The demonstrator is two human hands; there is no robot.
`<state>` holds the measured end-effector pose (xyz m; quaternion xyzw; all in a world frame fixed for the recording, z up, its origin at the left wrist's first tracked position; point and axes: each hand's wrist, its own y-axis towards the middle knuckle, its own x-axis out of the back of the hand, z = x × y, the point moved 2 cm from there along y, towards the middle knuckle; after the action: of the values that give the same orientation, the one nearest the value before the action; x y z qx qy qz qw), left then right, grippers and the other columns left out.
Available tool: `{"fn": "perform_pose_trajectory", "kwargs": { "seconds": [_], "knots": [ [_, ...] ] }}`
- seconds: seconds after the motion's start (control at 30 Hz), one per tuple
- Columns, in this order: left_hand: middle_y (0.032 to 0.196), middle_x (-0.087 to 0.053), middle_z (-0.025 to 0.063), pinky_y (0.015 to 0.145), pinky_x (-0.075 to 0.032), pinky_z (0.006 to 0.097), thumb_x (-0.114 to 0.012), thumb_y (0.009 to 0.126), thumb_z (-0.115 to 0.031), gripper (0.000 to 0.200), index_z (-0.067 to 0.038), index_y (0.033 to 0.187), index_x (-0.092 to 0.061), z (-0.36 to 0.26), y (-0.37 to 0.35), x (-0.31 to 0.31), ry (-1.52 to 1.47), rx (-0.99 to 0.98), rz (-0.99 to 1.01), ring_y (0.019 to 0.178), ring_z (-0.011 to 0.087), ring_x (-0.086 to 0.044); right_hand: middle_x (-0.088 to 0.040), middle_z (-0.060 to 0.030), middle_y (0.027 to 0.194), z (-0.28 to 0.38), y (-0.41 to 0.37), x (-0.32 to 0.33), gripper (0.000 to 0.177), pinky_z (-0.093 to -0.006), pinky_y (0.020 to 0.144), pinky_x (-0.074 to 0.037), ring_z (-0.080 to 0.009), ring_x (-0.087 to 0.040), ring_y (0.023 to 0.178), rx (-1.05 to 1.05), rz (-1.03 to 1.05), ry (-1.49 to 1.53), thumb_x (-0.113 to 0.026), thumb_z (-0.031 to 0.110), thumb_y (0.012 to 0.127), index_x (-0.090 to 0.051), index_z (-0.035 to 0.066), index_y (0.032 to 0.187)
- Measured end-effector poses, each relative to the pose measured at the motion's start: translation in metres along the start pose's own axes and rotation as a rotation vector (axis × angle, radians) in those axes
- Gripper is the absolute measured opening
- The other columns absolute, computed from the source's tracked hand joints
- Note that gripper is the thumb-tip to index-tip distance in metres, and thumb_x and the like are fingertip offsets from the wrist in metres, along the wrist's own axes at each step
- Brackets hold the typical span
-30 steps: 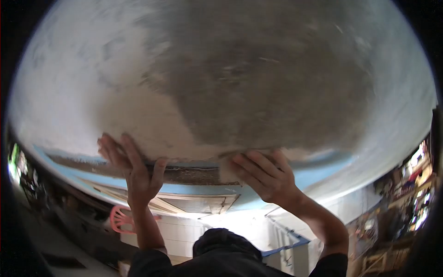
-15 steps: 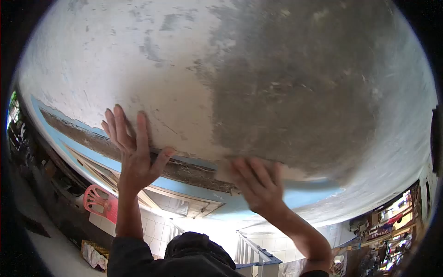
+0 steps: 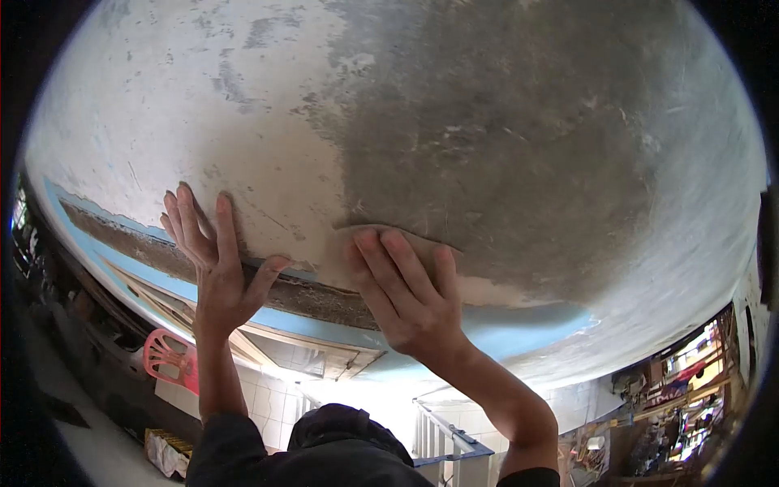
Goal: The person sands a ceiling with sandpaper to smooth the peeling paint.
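Note:
My left hand (image 3: 215,264) lies against the pale plastered wall (image 3: 268,154), fingers spread and thumb out to the side, holding nothing. To its right, my right hand (image 3: 410,292) presses a thin tan sheet of sandpaper (image 3: 337,252) against the wall, its fingertips on the sheet. The sandpaper's upper edge curves just past the fingers, and much of it is hidden under the hand. It sits at the lower left border of a large grey patch (image 3: 503,146) on the wall.
A rough brown recess (image 3: 316,303) runs beneath both hands, edged by blue paint (image 3: 519,325). Lower down are a red plastic chair (image 3: 170,357), a framed opening (image 3: 296,353) and a railing (image 3: 454,442). Cluttered goods (image 3: 690,390) stand at the far right.
My right hand and the sandpaper have moved up and left along the wall. My left hand stays on the wall while the view shifts slightly.

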<state>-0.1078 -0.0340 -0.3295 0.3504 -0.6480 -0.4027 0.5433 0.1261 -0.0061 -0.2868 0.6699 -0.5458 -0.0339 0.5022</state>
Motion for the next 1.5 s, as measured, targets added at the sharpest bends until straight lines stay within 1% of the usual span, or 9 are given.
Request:
{"fn": "perform_pose_trajectory", "kwargs": {
  "seconds": [0.23, 0.33, 0.6, 0.73, 0.87, 1.0, 1.1, 1.27, 1.5],
  "knots": [
    [0.153, 0.006, 0.0237, 0.106, 0.001, 0.0668, -0.066, 0.077, -0.057, 0.095, -0.013, 0.149, -0.022, 0.000, 0.002, 0.004, -0.013, -0.031, 0.002, 0.139, 0.0492, 0.006, -0.055, 0.0002, 0.132, -0.021, -0.038, 0.005, 0.023, -0.0303, 0.079, -0.047, -0.0139, -0.045, 0.126, 0.107, 0.061, 0.016, -0.061, 0.021, 0.085, -0.066, 0.015, 0.107],
    [0.153, 0.005, 0.0248, 0.105, 0.001, 0.0671, -0.066, 0.077, -0.058, 0.094, -0.014, 0.148, -0.023, -0.001, 0.002, 0.002, -0.038, -0.001, -0.011, 0.139, 0.0490, 0.007, -0.055, 0.0001, 0.131, -0.004, -0.005, 0.000, 0.023, -0.0308, 0.082, -0.047, -0.0143, -0.044, 0.126, 0.075, 0.065, 0.054, -0.060, 0.022, 0.087, -0.066, 0.015, 0.108],
    [0.153, 0.005, 0.0238, 0.106, -0.001, 0.0669, -0.064, 0.077, -0.059, 0.094, -0.013, 0.148, -0.023, -0.004, -0.001, 0.006, 0.009, 0.015, -0.013, 0.139, 0.0493, 0.004, -0.054, -0.0003, 0.133, -0.033, -0.058, 0.020, 0.031, -0.0330, 0.087, -0.045, -0.0158, -0.048, 0.122, 0.131, 0.222, 0.009, -0.058, 0.016, 0.087, -0.061, 0.014, 0.118],
    [0.153, 0.005, 0.0232, 0.105, -0.001, 0.0673, -0.065, 0.077, -0.059, 0.095, -0.013, 0.148, -0.023, -0.002, 0.001, 0.001, -0.002, 0.014, -0.026, 0.139, 0.0489, 0.004, -0.055, 0.0022, 0.132, -0.010, -0.019, 0.001, 0.030, -0.0296, 0.090, -0.043, -0.0111, -0.048, 0.123, 0.079, 0.084, 0.113, -0.060, 0.018, 0.084, -0.063, 0.015, 0.115],
    [0.154, 0.004, 0.0222, 0.105, -0.002, 0.0683, -0.065, 0.075, -0.062, 0.097, -0.012, 0.148, -0.024, -0.002, 0.001, 0.001, -0.018, 0.025, -0.030, 0.139, 0.0488, 0.003, -0.053, 0.0030, 0.134, -0.039, -0.064, 0.020, 0.028, -0.0297, 0.093, -0.043, -0.0105, -0.046, 0.125, 0.128, 0.148, 0.021, -0.061, 0.022, 0.084, -0.063, 0.016, 0.111],
    [0.154, 0.005, 0.0224, 0.104, -0.001, 0.0686, -0.066, 0.073, -0.062, 0.100, -0.013, 0.148, -0.023, -0.004, 0.002, 0.000, 0.001, 0.017, -0.039, 0.139, 0.0496, 0.005, -0.055, 0.0042, 0.132, -0.034, -0.066, 0.007, 0.023, -0.0297, 0.088, -0.045, -0.0109, -0.047, 0.124, 0.104, 0.069, 0.010, -0.060, 0.022, 0.085, -0.064, 0.017, 0.108],
    [0.153, 0.005, 0.0233, 0.104, -0.001, 0.0685, -0.066, 0.072, -0.063, 0.101, -0.014, 0.148, -0.023, -0.004, 0.000, -0.004, -0.016, 0.029, -0.031, 0.138, 0.0501, 0.005, -0.058, 0.0038, 0.127, -0.009, -0.019, 0.003, 0.022, -0.0296, 0.082, -0.048, -0.0113, -0.047, 0.123, 0.047, 0.074, 0.059, -0.060, 0.021, 0.086, -0.065, 0.017, 0.107],
    [0.153, 0.005, 0.0236, 0.105, -0.002, 0.0680, -0.066, 0.072, -0.064, 0.101, -0.014, 0.148, -0.023, -0.002, 0.001, 0.000, -0.010, 0.012, -0.033, 0.138, 0.0502, 0.004, -0.057, 0.0006, 0.129, -0.036, -0.073, 0.017, 0.029, -0.0298, 0.083, -0.048, -0.0124, -0.047, 0.124, 0.128, 0.156, 0.068, -0.061, 0.019, 0.085, -0.063, 0.013, 0.114],
    [0.153, 0.004, 0.0231, 0.105, -0.003, 0.0680, -0.067, 0.072, -0.062, 0.099, -0.015, 0.148, -0.025, -0.006, 0.000, -0.002, -0.024, 0.022, -0.043, 0.138, 0.0502, 0.004, -0.056, 0.0004, 0.130, -0.006, -0.014, 0.006, 0.035, -0.0316, 0.083, -0.047, -0.0130, -0.046, 0.124, 0.077, 0.127, 0.104, -0.063, 0.020, 0.084, -0.063, 0.013, 0.118]
  ]
}}
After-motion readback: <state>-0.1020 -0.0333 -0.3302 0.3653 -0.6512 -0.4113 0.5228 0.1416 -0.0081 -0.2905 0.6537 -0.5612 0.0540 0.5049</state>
